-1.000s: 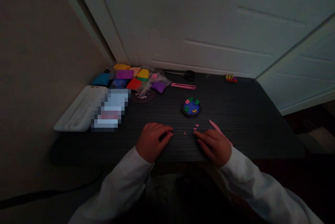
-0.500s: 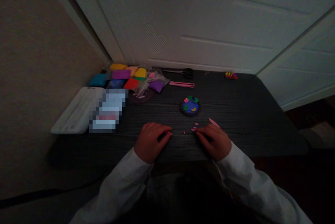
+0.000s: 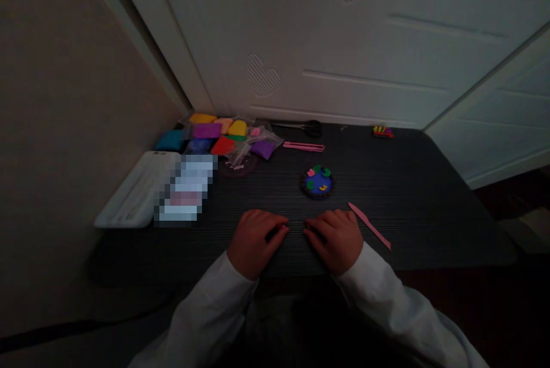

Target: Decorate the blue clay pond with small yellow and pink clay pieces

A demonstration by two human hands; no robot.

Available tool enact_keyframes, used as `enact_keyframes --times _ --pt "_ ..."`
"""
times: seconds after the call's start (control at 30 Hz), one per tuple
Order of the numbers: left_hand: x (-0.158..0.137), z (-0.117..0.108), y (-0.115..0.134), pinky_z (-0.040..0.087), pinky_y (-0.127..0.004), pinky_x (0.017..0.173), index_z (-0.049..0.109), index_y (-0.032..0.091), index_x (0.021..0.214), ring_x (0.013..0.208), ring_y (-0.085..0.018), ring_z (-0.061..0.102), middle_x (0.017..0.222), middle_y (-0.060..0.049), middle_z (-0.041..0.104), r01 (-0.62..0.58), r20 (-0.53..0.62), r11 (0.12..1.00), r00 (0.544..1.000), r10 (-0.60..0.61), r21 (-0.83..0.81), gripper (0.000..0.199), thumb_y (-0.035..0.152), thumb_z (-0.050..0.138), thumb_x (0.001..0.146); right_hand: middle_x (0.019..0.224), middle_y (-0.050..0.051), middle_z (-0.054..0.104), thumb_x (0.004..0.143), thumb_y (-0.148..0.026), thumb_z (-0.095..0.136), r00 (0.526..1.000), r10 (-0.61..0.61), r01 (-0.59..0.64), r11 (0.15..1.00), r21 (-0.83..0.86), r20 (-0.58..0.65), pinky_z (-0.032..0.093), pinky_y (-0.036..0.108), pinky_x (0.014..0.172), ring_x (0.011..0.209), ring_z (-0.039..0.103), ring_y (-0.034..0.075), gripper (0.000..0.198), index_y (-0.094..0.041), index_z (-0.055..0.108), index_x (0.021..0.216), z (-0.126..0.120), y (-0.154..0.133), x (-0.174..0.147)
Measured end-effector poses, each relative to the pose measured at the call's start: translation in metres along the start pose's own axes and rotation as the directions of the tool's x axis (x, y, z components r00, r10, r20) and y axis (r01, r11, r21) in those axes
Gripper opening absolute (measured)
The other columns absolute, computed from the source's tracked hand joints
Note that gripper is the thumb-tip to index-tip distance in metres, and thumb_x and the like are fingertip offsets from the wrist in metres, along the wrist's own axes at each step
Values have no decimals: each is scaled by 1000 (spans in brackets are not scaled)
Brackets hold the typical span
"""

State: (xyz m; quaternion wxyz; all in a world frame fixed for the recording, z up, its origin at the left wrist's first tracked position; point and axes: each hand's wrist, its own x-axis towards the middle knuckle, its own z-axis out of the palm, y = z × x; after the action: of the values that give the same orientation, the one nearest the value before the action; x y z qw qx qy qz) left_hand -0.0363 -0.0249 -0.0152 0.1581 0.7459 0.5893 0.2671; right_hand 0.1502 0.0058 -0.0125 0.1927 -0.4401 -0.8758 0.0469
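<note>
My left hand rests at the near side of the dark table, thumb and forefinger pinched on a tiny piece of pink clay. Just across a narrow gap, my right hand has its thumb and forefinger closed low at the tabletop, on what appears to be a small pink clay strip, mostly hidden by the fingertips. Beyond my hands lies a round clay pond, blue with a dark rim, green leaves, a pink flower and yellow bits. Right of my right hand lies a pink modelling knife.
Bags of coloured clay are heaped at the back left, behind a white tray and a blurred-out panel. Pink tools and scissors lie along the back. A small colourful clay piece sits back right.
My right hand has moved left, nearer my left hand, over the pink strip. It uncovers the modelling knife and hides the small pink pieces. The view has shifted slightly.
</note>
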Motion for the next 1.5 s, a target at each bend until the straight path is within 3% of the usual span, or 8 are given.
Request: enact_keyframes --times 0.17,0.27,0.57,0.8,0.97,1.13,1.33,1.5 --pt "0 -1 1 36 -34 76 58 22 89 80 -15 52 80 -1 62 -7 -5 1000 1000 7 -13 19 31 48 76 75 1 60 78 -29 46 1000 -6 5 1000 23 5 30 34 68 74 47 16 15 -23 59 78 -2 3 -1" --pt "0 -1 1 36 -34 75 58 22 89 79 -15 53 79 -1 62 -7 -9 1000 1000 7 -16 18 31 48 76 77 2 61 77 -26 47 998 -24 31 991 130 -49 35 33 71 74 49 15 11 -20 57 78 -5 3 -3" --pt "0 0 0 35 -33 76 58 21 88 80 -15 53 80 0 62 0 -9 1000 1000 0 -5 18 31 48 76 82 2 61 73 -16 51 970 128 -17 885 465 -208 46 30 77 82 56 13 12 -20 54 84 -9 10 -12" --pt "0 0 0 35 -33 76 58 22 89 80 -15 53 80 0 62 2 0 1000 1000 -2 5 19 32 48 76 90 2 63 77 -15 46 967 172 -51 855 515 -190 48 29 75 84 58 13 28 -23 52 103 -10 14 -12" --pt "-1 1 0 35 -32 75 58 22 89 79 -15 53 80 0 62 3 0 1000 1000 -3 11 18 32 49 76 84 1 65 75 -19 49 959 245 -122 805 581 -139 48 31 76 84 59 14 17 -22 58 89 -10 16 -14" --pt "0 1 -1 36 -32 75 58 22 88 79 -15 53 79 0 62 -11 -5 1000 1000 11 23 18 32 49 76 75 1 64 69 -24 58 925 331 -134 744 654 -187 48 33 76 77 60 15 8 -20 57 75 -7 14 -15" --pt "-1 0 -1 36 -33 75 58 22 88 78 -15 53 78 0 61 -3 -14 1000 1000 4 28 18 31 49 75 85 2 65 74 -21 50 948 261 -111 804 584 -179 47 29 74 81 59 13 16 -22 59 87 -13 14 -13" --pt "0 1 0 36 -33 75 58 22 89 78 -15 53 78 0 62 -13 -9 999 1000 14 32 19 31 49 76 74 1 65 72 -26 54 942 288 -132 789 600 -172 48 29 70 74 60 14 9 -21 59 76 -14 14 -13"
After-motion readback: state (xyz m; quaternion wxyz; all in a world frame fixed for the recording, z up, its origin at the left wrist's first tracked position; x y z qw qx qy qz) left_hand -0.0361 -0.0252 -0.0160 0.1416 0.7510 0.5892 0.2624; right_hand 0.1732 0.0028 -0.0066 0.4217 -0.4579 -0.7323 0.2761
